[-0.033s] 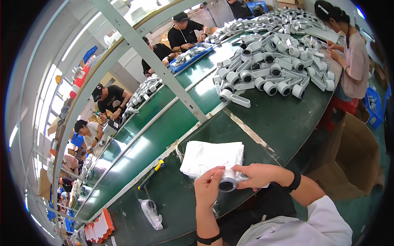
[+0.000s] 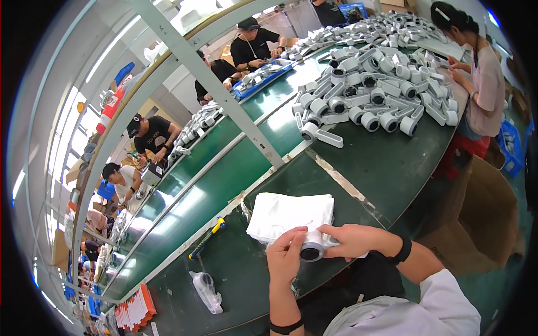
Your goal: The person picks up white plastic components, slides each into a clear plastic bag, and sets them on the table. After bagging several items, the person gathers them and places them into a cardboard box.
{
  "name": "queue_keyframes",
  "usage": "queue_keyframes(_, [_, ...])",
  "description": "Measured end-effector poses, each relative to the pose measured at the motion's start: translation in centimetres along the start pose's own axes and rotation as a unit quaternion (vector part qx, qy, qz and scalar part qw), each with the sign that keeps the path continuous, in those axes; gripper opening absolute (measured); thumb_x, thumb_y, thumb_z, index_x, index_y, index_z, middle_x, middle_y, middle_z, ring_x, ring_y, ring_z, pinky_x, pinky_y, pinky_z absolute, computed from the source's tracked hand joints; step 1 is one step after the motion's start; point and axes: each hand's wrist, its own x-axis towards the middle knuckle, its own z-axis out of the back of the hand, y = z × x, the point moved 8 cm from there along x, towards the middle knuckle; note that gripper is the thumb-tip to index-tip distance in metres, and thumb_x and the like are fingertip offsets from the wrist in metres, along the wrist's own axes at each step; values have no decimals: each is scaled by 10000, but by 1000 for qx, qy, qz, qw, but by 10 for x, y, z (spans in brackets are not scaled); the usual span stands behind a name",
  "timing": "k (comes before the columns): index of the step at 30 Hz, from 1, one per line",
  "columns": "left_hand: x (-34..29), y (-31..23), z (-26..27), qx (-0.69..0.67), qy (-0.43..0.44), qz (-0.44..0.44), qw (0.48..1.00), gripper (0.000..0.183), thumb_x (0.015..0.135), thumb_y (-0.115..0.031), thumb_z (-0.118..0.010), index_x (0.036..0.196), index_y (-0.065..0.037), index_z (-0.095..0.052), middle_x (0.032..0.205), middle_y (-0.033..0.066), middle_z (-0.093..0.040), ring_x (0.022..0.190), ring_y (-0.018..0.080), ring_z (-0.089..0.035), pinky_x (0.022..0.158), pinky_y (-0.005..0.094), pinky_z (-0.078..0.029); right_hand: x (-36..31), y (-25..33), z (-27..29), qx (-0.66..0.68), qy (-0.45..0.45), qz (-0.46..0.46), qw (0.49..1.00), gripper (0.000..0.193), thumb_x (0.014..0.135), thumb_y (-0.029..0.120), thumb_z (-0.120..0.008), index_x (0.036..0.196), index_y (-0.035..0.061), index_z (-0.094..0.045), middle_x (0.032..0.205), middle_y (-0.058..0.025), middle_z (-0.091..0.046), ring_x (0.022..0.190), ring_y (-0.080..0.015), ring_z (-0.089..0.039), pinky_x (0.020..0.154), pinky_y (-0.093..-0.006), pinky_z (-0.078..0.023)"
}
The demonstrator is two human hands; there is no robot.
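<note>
Both my hands hold one grey-and-white device with a round head and a dark disc (image 2: pixel 311 252) at the table's near edge. My left hand (image 2: pixel 285 255) is closed, its thumb and fingers against the left side of the round head. From the right, my right hand (image 2: pixel 348 242) wraps round the handle part, thumb on top; much of the handle is hidden in it. Just beyond lies a stack of thin white bags (image 2: pixel 290 214), flat on the green table. A similar device in a clear bag (image 2: pixel 206 292) rests to the left of my left forearm.
A yellow-and-black tool (image 2: pixel 207 237) lies left of the bags. A large pile of similar devices (image 2: pixel 370 89) covers the far right of the table (image 2: pixel 364 162). Orange-and-white cards (image 2: pixel 136 311) stand lower left. An open carton (image 2: pixel 476 213) is at right. Several people work beyond the conveyor (image 2: pixel 210 168).
</note>
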Motion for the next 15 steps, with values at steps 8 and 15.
queue_keyframes(8, [-26,-40,-27,323,-95,-310,889,134,805,-49,-724,935,-30,-699,933,66,-660,659,166,-632,576,270,-502,1,-11,-1,62,-118,-21,991,639,875,298,-606,1371,4,-329,747,-160,-670,588,-243,-678,606,-345,-544])
queue_keyframes(15, [-43,-31,-58,350,-30,-383,854,186,765,-28,-737,943,-31,-682,923,68,-645,563,154,-621,478,257,-482,23,-21,-12,293,-189,176,921,630,868,13,-580,1419,7,-274,1047,-158,-633,750,-189,-676,590,-316,-542])
